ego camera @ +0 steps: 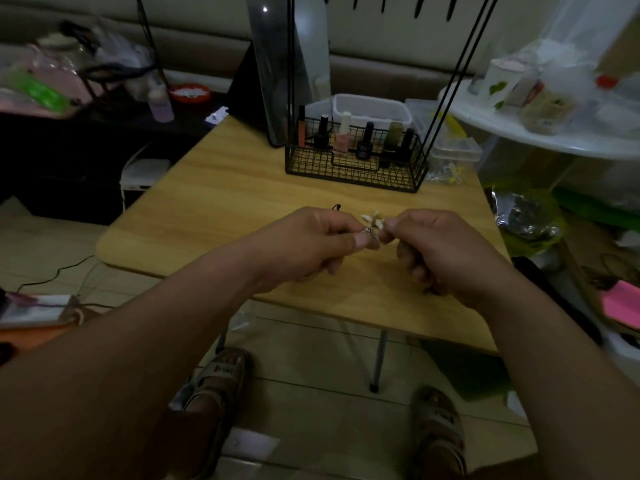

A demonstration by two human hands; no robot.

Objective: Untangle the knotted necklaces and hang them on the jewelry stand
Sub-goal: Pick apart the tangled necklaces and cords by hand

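Left hand (311,244) and right hand (440,247) fingers pinch the knotted necklaces (372,230) between them, above the table (207,209).

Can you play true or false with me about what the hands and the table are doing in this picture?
1. Both hands pinch a tiny chain between them. True.
2. The left hand lies flat on the table. False: it is raised, pinching the chain with the right hand.
3. Small bottles stand in the black wire basket. True.
4. The basket sits on the floor. False: it stands on the wooden table, beyond the hands.
5. A necklace already hangs from the hooks at the top. False: none shows there.
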